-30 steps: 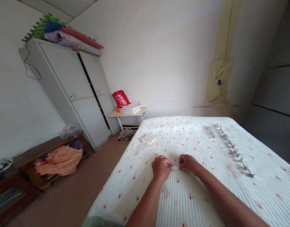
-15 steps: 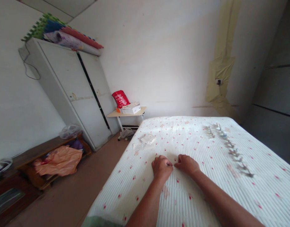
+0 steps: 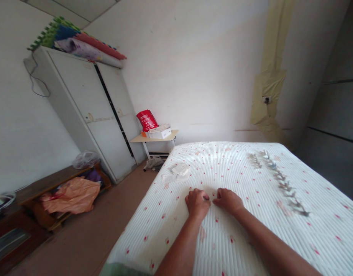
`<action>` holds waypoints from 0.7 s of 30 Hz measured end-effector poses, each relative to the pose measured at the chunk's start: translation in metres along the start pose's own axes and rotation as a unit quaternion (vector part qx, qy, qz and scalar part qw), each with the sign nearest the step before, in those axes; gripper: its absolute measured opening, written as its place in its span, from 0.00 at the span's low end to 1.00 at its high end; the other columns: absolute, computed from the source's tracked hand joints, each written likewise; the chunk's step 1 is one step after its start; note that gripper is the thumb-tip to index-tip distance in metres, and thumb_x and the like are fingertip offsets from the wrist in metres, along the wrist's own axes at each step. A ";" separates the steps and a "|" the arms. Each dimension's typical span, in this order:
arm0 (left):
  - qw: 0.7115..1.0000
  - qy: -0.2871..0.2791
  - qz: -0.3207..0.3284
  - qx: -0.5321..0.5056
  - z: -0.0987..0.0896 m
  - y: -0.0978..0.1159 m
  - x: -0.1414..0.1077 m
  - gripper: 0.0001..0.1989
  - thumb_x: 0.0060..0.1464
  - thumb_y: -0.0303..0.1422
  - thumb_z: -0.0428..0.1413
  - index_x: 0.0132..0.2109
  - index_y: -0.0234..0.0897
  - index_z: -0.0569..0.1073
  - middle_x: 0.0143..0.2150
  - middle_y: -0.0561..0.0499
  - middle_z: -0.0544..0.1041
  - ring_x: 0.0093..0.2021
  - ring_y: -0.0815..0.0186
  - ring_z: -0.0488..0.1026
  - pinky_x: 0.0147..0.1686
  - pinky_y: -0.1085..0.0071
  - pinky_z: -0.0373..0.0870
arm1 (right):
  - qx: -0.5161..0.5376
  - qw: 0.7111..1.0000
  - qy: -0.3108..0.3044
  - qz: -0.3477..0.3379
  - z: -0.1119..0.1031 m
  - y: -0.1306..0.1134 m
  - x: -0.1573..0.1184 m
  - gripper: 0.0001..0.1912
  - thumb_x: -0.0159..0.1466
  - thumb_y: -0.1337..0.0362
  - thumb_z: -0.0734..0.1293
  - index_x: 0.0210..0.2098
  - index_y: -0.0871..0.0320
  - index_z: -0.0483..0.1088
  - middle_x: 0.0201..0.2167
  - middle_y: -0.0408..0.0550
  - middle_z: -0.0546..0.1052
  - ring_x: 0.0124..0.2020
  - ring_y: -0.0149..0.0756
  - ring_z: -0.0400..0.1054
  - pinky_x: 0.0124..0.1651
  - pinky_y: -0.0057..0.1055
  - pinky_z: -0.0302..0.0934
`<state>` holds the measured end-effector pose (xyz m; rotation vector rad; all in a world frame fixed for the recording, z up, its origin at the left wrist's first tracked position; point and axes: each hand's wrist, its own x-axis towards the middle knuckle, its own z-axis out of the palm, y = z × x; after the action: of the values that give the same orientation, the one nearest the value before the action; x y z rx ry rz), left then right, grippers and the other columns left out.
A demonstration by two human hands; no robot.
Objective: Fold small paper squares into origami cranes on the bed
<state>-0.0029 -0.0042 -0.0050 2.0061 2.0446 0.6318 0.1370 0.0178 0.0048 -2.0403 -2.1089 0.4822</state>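
Note:
My left hand (image 3: 197, 203) rests low over the white mattress (image 3: 222, 172) with red dots, its fingers curled together. A tiny dark bit shows at its thumb and fingertip, too small to name. Just to the right, my right hand (image 3: 228, 200) is also closed, in a pinch turned toward the left one. Whatever sits in the right fingertips is hidden. A narrow gap parts the two hands. Beyond the left hand lie clear plastic packets (image 3: 178, 172). Off to the right, small grey-brown pieces (image 3: 285, 186) are laid in a row; their kind is blurred.
A small table (image 3: 165, 138) with a white box (image 3: 160, 133) and a red bag (image 3: 146, 120) stands past the bed's far left corner. Left of the bed are a grey cabinet (image 3: 84, 111) and a low wooden shelf (image 3: 57, 172) with an orange plastic bag (image 3: 73, 194).
Both hands stay nearly in place. The fingertips sit slightly farther apart, and the thin pale bit seen between them earlier is no longer visible.

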 end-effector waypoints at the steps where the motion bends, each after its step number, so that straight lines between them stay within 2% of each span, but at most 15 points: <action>1: 1.000 0.004 0.002 -0.004 0.001 -0.001 0.000 0.04 0.44 0.31 0.55 0.31 0.45 0.73 0.39 0.56 0.73 0.45 0.64 0.66 0.44 0.66 0.58 | 0.002 1.000 -0.001 -0.001 0.000 0.000 0.000 0.07 0.52 0.61 0.63 0.28 0.57 0.69 0.30 0.50 0.74 0.33 0.38 0.69 0.27 0.27 0.50; 21: 0.999 -0.023 0.014 -0.018 -0.004 -0.009 -0.001 0.13 0.44 0.22 0.50 0.31 0.44 0.74 0.41 0.58 0.74 0.46 0.67 0.65 0.45 0.71 0.58 | 0.003 1.000 0.000 -0.013 0.005 0.006 0.006 0.06 0.51 0.63 0.64 0.27 0.57 0.68 0.28 0.48 0.74 0.31 0.35 0.68 0.26 0.25 0.48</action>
<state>-0.0123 -0.0058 -0.0058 2.0147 1.9689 0.6180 0.1405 0.0231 -0.0024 -2.0070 -2.1278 0.4844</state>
